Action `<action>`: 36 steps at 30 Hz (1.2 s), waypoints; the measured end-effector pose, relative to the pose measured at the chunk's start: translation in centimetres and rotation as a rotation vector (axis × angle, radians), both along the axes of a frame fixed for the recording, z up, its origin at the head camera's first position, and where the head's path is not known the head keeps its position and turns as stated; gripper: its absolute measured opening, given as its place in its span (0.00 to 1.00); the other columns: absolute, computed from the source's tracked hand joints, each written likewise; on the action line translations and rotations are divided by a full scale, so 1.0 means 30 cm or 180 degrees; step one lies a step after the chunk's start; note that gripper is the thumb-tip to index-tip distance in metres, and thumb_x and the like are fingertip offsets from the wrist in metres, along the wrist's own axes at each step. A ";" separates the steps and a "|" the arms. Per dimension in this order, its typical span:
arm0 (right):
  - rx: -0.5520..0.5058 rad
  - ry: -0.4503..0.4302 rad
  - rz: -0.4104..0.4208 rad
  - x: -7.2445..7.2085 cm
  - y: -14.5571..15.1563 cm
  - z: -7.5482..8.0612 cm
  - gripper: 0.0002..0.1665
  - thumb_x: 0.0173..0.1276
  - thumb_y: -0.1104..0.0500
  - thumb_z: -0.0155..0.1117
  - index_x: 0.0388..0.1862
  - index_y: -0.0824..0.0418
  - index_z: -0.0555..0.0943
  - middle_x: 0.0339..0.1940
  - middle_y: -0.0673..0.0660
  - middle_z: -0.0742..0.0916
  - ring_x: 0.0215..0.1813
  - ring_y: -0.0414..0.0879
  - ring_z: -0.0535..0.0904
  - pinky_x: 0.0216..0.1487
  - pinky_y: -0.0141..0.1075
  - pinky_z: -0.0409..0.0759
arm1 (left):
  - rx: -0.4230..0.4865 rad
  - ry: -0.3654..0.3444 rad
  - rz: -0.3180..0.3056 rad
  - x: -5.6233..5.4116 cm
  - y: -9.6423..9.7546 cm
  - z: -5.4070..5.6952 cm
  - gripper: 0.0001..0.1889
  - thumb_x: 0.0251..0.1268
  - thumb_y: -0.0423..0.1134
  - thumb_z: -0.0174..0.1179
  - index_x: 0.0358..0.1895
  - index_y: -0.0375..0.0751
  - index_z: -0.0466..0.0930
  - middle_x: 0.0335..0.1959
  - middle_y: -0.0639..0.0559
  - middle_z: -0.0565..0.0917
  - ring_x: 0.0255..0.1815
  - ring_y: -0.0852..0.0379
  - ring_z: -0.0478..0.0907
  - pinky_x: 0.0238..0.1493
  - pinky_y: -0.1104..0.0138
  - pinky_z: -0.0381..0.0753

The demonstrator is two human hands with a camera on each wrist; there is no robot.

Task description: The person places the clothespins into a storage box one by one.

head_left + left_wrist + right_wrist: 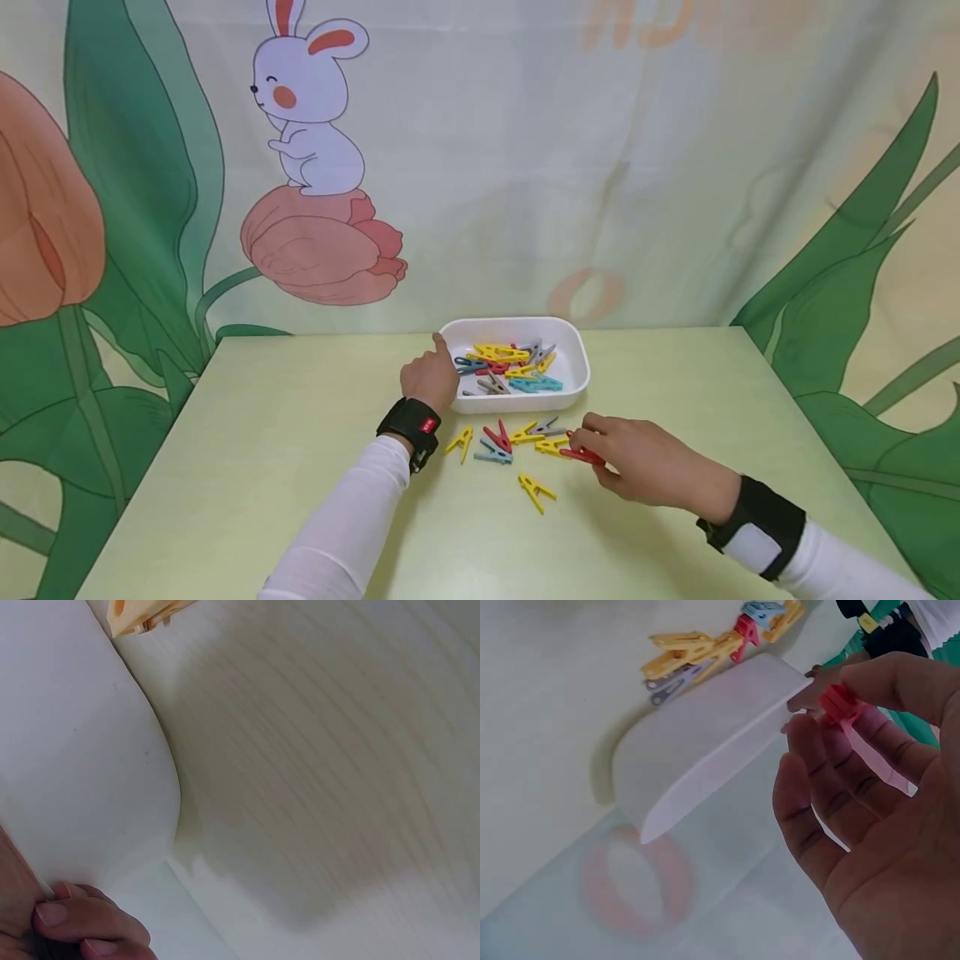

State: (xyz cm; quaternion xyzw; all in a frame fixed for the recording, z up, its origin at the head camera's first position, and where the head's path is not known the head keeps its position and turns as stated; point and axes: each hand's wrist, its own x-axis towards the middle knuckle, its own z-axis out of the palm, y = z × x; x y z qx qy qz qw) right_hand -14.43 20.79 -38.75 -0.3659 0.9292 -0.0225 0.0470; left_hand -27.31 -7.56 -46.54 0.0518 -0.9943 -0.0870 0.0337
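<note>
My right hand [637, 462] pinches a red clothespin [840, 703] between thumb and fingertips, over the table just in front of a white plastic tray [517, 403]. In the right wrist view, the other fingers of that hand are spread and bent. My left hand [431, 379] grips the tray at its left end, with fingers [90, 919] curled over the rim. Several clothespins lie inside the tray, among them yellow clothespins [502, 353], turquoise clothespins [536, 384] and a dark blue clothespin [470, 365] beside the left hand.
Loose clothespins lie on the pale table [262, 467] before the tray: a light blue clothespin [493, 452], a red one, a grey one and several yellow ones. The nearest yellow clothespin [536, 492] lies apart. A printed curtain [480, 167] hangs behind the table.
</note>
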 end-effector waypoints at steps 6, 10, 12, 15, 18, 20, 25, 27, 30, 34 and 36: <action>-0.0116 0.0193 0.0072 -0.002 -0.003 0.056 0.18 0.59 0.57 0.71 0.49 0.50 0.80 0.41 0.46 0.81 0.33 0.37 0.72 0.34 0.27 0.76 | -0.0010 -0.0022 0.0023 -0.004 0.006 -0.004 0.32 0.72 0.41 0.51 0.76 0.36 0.56 0.29 0.43 0.84 0.23 0.50 0.78 0.30 0.58 0.78; -0.0202 0.0334 0.0103 -0.016 -0.003 0.086 0.17 0.59 0.58 0.72 0.48 0.52 0.81 0.45 0.49 0.84 0.34 0.38 0.73 0.34 0.28 0.78 | -0.0019 -0.0050 0.0025 -0.003 0.009 -0.009 0.33 0.72 0.42 0.51 0.76 0.35 0.56 0.29 0.43 0.84 0.24 0.50 0.77 0.32 0.58 0.79; -0.0237 0.0399 0.0117 -0.026 -0.003 0.101 0.16 0.60 0.58 0.72 0.47 0.52 0.81 0.46 0.50 0.84 0.34 0.38 0.74 0.34 0.28 0.78 | -0.0016 -0.0051 0.0021 -0.003 0.010 -0.011 0.33 0.72 0.42 0.52 0.76 0.36 0.56 0.29 0.43 0.84 0.23 0.50 0.77 0.32 0.58 0.79; -0.0269 0.0504 0.0132 -0.042 -0.003 0.121 0.16 0.59 0.57 0.72 0.47 0.53 0.82 0.45 0.50 0.85 0.32 0.38 0.74 0.33 0.27 0.77 | -0.0014 -0.0041 0.0012 -0.003 0.009 -0.013 0.33 0.71 0.42 0.52 0.76 0.36 0.56 0.28 0.43 0.83 0.23 0.50 0.77 0.32 0.58 0.79; -0.0301 0.0605 0.0150 -0.056 -0.002 0.140 0.16 0.59 0.57 0.72 0.46 0.53 0.82 0.43 0.49 0.84 0.32 0.37 0.74 0.33 0.28 0.78 | -0.0004 -0.0066 0.0008 -0.005 0.009 -0.013 0.33 0.71 0.42 0.51 0.76 0.36 0.56 0.28 0.43 0.83 0.23 0.50 0.77 0.31 0.58 0.78; -0.0327 0.0676 0.0167 -0.067 -0.002 0.152 0.16 0.59 0.57 0.73 0.46 0.53 0.82 0.42 0.49 0.84 0.32 0.37 0.75 0.34 0.29 0.78 | 0.0000 -0.0080 0.0014 -0.006 0.009 -0.013 0.33 0.72 0.42 0.51 0.76 0.36 0.56 0.29 0.43 0.84 0.23 0.50 0.77 0.31 0.58 0.78; -0.0431 0.0822 0.0224 -0.097 -0.004 0.181 0.17 0.60 0.59 0.73 0.48 0.54 0.82 0.44 0.50 0.85 0.35 0.39 0.78 0.36 0.31 0.80 | 0.0009 -0.0038 -0.0002 -0.006 0.010 -0.013 0.33 0.71 0.41 0.52 0.76 0.35 0.56 0.30 0.43 0.84 0.23 0.50 0.78 0.30 0.58 0.78; -0.0483 0.0865 0.0256 -0.110 -0.006 0.194 0.16 0.60 0.60 0.73 0.48 0.55 0.83 0.43 0.50 0.85 0.36 0.40 0.79 0.37 0.32 0.81 | 0.0015 -0.0012 -0.0023 -0.005 0.010 -0.013 0.33 0.71 0.41 0.52 0.76 0.35 0.56 0.30 0.43 0.84 0.23 0.49 0.78 0.29 0.58 0.78; -0.0568 0.0941 0.0304 -0.131 -0.010 0.209 0.15 0.61 0.61 0.72 0.47 0.56 0.83 0.42 0.51 0.85 0.37 0.42 0.80 0.37 0.33 0.81 | 0.0010 -0.0009 -0.0036 -0.004 0.008 -0.010 0.33 0.71 0.41 0.51 0.76 0.35 0.56 0.30 0.42 0.84 0.23 0.49 0.78 0.30 0.58 0.78; -0.0629 0.0961 0.0316 -0.158 -0.020 0.231 0.14 0.61 0.61 0.71 0.47 0.56 0.83 0.41 0.51 0.84 0.38 0.43 0.80 0.38 0.34 0.81 | -0.0006 -0.0059 -0.0014 -0.008 0.003 -0.007 0.33 0.72 0.42 0.51 0.76 0.35 0.55 0.30 0.43 0.84 0.23 0.50 0.78 0.30 0.59 0.78; -0.0638 0.0928 0.0298 -0.171 -0.025 0.243 0.14 0.62 0.62 0.71 0.47 0.56 0.83 0.42 0.51 0.84 0.39 0.43 0.80 0.38 0.34 0.81 | -0.0002 -0.0085 -0.0002 -0.010 0.000 -0.007 0.33 0.72 0.42 0.51 0.76 0.36 0.55 0.30 0.43 0.84 0.23 0.50 0.77 0.30 0.59 0.78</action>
